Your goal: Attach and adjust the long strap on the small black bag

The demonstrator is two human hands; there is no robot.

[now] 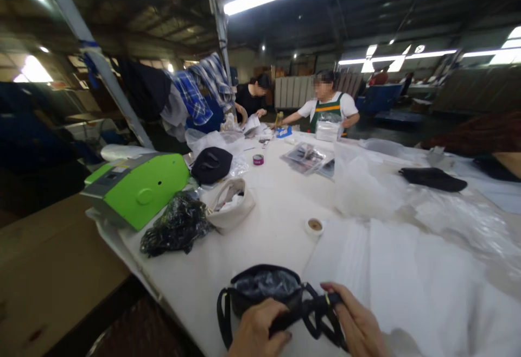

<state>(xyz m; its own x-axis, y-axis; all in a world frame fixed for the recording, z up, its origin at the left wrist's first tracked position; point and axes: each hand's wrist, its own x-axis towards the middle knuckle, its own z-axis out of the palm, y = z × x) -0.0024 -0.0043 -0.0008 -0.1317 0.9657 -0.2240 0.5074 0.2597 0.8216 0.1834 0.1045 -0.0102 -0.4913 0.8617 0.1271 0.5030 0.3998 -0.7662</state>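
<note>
A small black bag (266, 270) stands at the table's near edge, its top open and clear plastic (266, 285) showing inside. My left hand (260, 327) is closed on the black strap (287, 319) in front of the bag. Farther along that strap, by a small gold-coloured fitting, my right hand (354, 313) pinches it between thumb and fingers. Loops of strap hang below and between the hands. Part of the bag's front is hidden behind my left hand.
Left on the white table (268, 221) are a green machine (158, 183), crumpled black plastic (179, 224), a cream pouch (232, 205) and a black bag (211, 164). Tape rolls (315, 226), white sheets (415, 281) and clear plastic (366, 183) lie around. Two people work at the far end.
</note>
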